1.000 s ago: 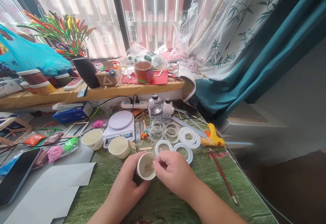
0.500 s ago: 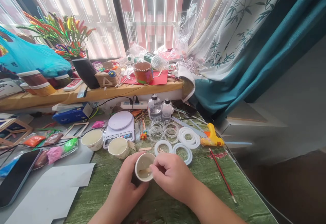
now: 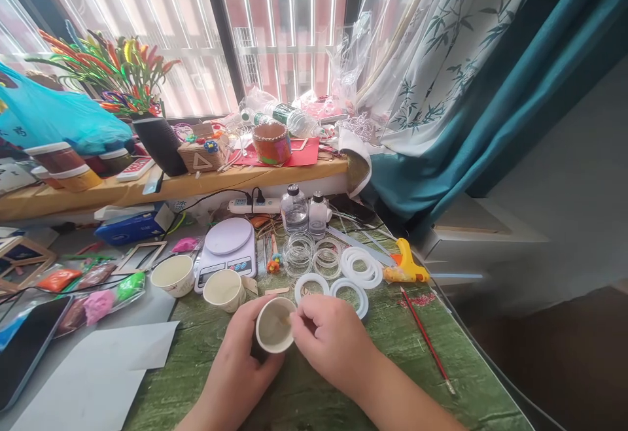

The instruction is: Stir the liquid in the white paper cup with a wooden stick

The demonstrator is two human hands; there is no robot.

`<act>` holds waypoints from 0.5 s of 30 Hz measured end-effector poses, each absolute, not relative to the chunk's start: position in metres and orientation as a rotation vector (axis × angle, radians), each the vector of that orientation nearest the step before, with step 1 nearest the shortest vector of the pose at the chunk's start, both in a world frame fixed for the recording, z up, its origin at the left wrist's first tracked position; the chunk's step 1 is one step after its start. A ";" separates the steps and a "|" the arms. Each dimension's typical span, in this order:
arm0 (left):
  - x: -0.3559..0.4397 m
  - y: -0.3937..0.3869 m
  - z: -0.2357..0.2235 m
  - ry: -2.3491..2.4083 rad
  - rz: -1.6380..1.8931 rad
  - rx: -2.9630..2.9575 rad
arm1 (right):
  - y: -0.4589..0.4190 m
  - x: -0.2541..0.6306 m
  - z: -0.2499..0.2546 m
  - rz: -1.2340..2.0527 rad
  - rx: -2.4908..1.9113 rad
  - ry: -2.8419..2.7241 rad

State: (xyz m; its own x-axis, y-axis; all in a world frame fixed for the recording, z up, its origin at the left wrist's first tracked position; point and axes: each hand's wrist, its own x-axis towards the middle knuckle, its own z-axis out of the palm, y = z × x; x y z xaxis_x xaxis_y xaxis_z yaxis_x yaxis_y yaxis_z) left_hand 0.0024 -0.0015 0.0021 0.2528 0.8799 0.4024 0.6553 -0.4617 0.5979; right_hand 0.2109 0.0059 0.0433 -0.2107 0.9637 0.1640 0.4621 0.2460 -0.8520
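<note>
My left hand (image 3: pixel 240 356) is wrapped round a small paper cup (image 3: pixel 275 326), which tilts so that its inside faces me. At the cup's right rim, my right hand (image 3: pixel 328 336) pinches a thin wooden stick (image 3: pixel 287 320) whose end dips inside the cup. Most of the stick is hidden by the fingers, and the cup's contents are hard to make out. Just beyond the left hand stand a second paper cup (image 3: pixel 224 289) and a third paper cup (image 3: pixel 173 275). White silicone ring moulds (image 3: pixel 349 297) lie right behind my right hand.
A kitchen scale (image 3: pixel 226 254), two clear bottles (image 3: pixel 295 208) and stacked clear rings (image 3: pixel 298 253) stand farther back. To the right are a yellow glue gun (image 3: pixel 406 264) and a red pencil (image 3: pixel 428 341). White paper sheets (image 3: pixel 98 375) and a phone (image 3: pixel 32 346) lie left.
The stick has shifted within the cup, and less of it shows now. The cup faces the camera a little more openly. The whole view has moved slightly.
</note>
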 end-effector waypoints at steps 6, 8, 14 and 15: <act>0.001 -0.001 0.002 1.409 1.015 2.219 | 0.008 0.211 0.041 0.819 -1.339 -1.788; 0.001 -0.001 0.001 1.409 1.007 2.219 | 0.009 0.211 0.040 0.900 -1.328 -1.802; 0.003 -0.001 0.004 1.408 1.016 2.214 | 0.008 0.212 0.039 0.830 -1.311 -1.837; 0.003 -0.002 0.004 1.407 1.012 2.210 | 0.007 0.212 0.039 0.879 -1.307 -1.842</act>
